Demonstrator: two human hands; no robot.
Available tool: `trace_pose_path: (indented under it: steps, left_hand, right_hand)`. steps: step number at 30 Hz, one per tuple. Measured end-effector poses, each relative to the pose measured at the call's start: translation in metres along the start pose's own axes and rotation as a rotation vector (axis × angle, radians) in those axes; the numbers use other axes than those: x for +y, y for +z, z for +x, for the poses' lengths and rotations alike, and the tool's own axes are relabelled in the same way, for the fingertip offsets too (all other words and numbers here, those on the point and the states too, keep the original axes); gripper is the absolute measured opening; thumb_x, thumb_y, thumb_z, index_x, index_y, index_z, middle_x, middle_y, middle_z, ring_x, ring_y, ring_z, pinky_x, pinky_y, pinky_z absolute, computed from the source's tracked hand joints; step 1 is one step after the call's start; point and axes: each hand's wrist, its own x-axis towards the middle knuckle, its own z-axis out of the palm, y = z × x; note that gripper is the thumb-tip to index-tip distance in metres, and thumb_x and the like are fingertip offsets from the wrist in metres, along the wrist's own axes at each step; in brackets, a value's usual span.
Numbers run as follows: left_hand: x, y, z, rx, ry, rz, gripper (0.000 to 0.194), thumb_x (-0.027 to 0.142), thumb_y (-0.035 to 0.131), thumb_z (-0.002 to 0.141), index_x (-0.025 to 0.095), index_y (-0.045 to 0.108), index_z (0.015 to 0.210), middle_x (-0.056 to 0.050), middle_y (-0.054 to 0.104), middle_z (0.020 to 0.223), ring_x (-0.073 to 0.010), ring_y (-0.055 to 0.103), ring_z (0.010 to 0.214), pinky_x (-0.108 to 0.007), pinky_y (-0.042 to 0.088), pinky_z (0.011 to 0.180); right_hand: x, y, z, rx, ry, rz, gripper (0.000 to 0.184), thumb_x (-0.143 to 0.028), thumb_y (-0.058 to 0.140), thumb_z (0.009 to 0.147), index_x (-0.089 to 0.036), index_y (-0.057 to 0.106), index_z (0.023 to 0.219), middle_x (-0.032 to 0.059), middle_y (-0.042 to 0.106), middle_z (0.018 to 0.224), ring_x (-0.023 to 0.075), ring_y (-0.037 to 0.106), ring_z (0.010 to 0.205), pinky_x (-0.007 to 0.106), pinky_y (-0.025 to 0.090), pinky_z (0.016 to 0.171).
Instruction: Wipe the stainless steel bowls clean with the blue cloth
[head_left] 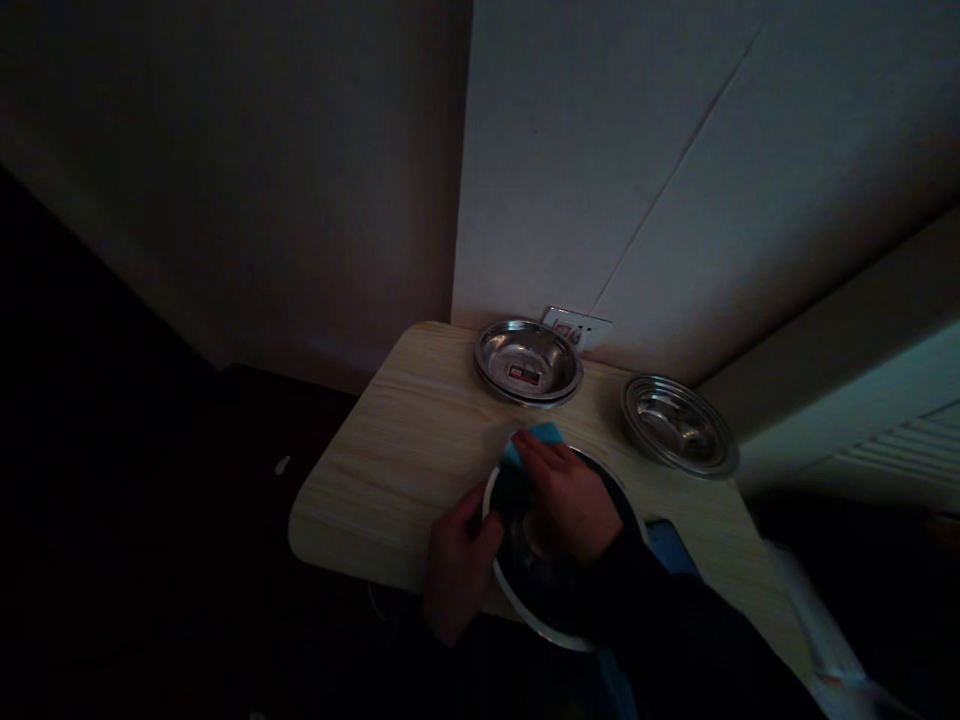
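A round metal basin (540,632) with a pale rim is tilted toward me at the table's near edge, its inside dark. My left hand (459,560) grips the rim on the left, thumb over the inner side. Pressed to the far left part of the rim is a light blue cloth (547,433), and my right hand (566,495) is closed on it. Part of the cloth is hidden under the fingers. The right forearm covers much of the basin's right side.
Two stacked steel basins (529,360), one with a label, stand against the wall by a socket plate (577,325). More nested steel basins (679,425) are at the right. A dark flat object with a blue face (671,548) lies on the wooden table (375,470).
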Motion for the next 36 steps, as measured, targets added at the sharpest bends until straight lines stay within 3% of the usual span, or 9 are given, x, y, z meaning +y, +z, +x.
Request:
trace_pose_path:
  steps: [3, 7, 11, 15, 21, 25, 28, 31, 36]
  left_hand:
    - [0.0, 0.0, -0.002, -0.014, -0.007, -0.046, 0.034, 0.023, 0.054, 0.077, 0.017, 0.068, 0.108, -0.004, 0.071, 0.097, -0.0201, 0.063, 0.087, -0.028, 0.047, 0.079]
    - [0.004, -0.005, -0.006, -0.032, -0.136, -0.068, 0.038, 0.032, 0.063, 0.073, 0.016, 0.068, 0.107, -0.004, 0.071, 0.08, -0.0188, 0.063, 0.07, -0.027, 0.049, 0.064]
    - [0.008, -0.01, -0.007, 0.003, -0.217, -0.063, 0.041, 0.042, 0.064, 0.072, 0.013, 0.068, 0.1, -0.002, 0.064, 0.062, -0.0128, 0.053, 0.051, -0.021, 0.04, 0.043]
    - [0.01, -0.013, -0.006, 0.017, -0.268, -0.155, 0.038, 0.049, 0.061, 0.073, 0.013, 0.067, 0.085, 0.0, 0.058, 0.057, -0.0104, 0.048, 0.047, -0.02, 0.037, 0.039]
    - [0.012, -0.017, -0.009, -0.082, -0.395, -0.285, 0.044, 0.057, 0.055, 0.074, 0.014, 0.061, 0.071, -0.002, 0.06, 0.056, -0.0151, 0.055, 0.046, -0.026, 0.043, 0.041]
    - [0.013, -0.018, -0.01, -0.107, -0.421, -0.145, 0.041, 0.057, 0.058, 0.072, 0.017, 0.059, 0.074, 0.0, 0.059, 0.055, -0.0139, 0.054, 0.043, -0.025, 0.043, 0.039]
    - [0.015, -0.017, -0.011, -0.122, -0.386, -0.008, 0.036, 0.052, 0.064, 0.069, 0.018, 0.059, 0.079, 0.002, 0.059, 0.057, -0.0133, 0.053, 0.044, -0.023, 0.042, 0.037]
    - [0.018, -0.016, -0.014, -0.057, -0.353, 0.045, 0.033, 0.05, 0.064, 0.07, 0.019, 0.058, 0.081, 0.002, 0.061, 0.064, -0.0133, 0.057, 0.051, -0.022, 0.044, 0.042]
    - [0.013, -0.019, -0.023, -0.034, -0.412, -0.074, 0.034, 0.052, 0.062, 0.071, 0.02, 0.057, 0.083, 0.003, 0.059, 0.062, -0.0131, 0.054, 0.05, -0.025, 0.047, 0.045]
  right_hand:
    - [0.016, 0.001, -0.001, 0.053, 0.104, 0.02, 0.052, -0.001, 0.043, 0.079, -0.013, 0.051, 0.129, 0.0128, 0.052, 0.133, 0.0248, 0.055, 0.113, 0.04, 0.048, 0.094]
    - [0.032, 0.004, -0.01, 0.192, 0.21, 0.236, 0.049, -0.004, 0.041, 0.078, -0.015, 0.055, 0.123, 0.0114, 0.065, 0.115, 0.0226, 0.062, 0.101, 0.036, 0.05, 0.087]
    - [0.032, -0.001, -0.02, 0.223, 0.313, 0.534, 0.033, -0.019, 0.04, 0.085, -0.018, 0.062, 0.11, 0.0044, 0.071, 0.086, 0.0188, 0.066, 0.077, 0.028, 0.053, 0.069]
    - [0.027, -0.018, -0.03, 0.304, 0.504, 0.729, 0.027, -0.033, 0.044, 0.085, -0.017, 0.065, 0.089, 0.0, 0.064, 0.063, 0.0154, 0.059, 0.055, 0.022, 0.047, 0.047]
    - [0.021, -0.04, -0.058, 0.494, 0.66, 0.707, 0.025, -0.039, 0.052, 0.079, -0.02, 0.066, 0.087, -0.0003, 0.062, 0.06, 0.0157, 0.056, 0.051, 0.022, 0.043, 0.041]
    - [0.021, -0.052, -0.078, 0.626, 0.803, 0.653, 0.024, -0.042, 0.056, 0.075, -0.021, 0.065, 0.079, 0.0009, 0.058, 0.053, 0.0162, 0.053, 0.046, 0.023, 0.04, 0.036]
    - [0.025, -0.056, -0.089, 0.702, 0.947, 0.573, 0.027, -0.045, 0.06, 0.074, -0.021, 0.066, 0.084, 0.003, 0.062, 0.059, 0.0173, 0.056, 0.05, 0.024, 0.042, 0.038]
    - [0.03, -0.057, -0.095, 0.773, 0.941, 0.506, 0.029, -0.047, 0.061, 0.075, -0.021, 0.067, 0.087, 0.0022, 0.063, 0.061, 0.0176, 0.056, 0.052, 0.024, 0.041, 0.039]
    - [0.032, -0.063, -0.096, 0.843, 0.73, 0.369, 0.016, -0.037, 0.06, 0.079, -0.023, 0.068, 0.081, -0.002, 0.056, 0.054, 0.0144, 0.051, 0.044, 0.023, 0.038, 0.037]
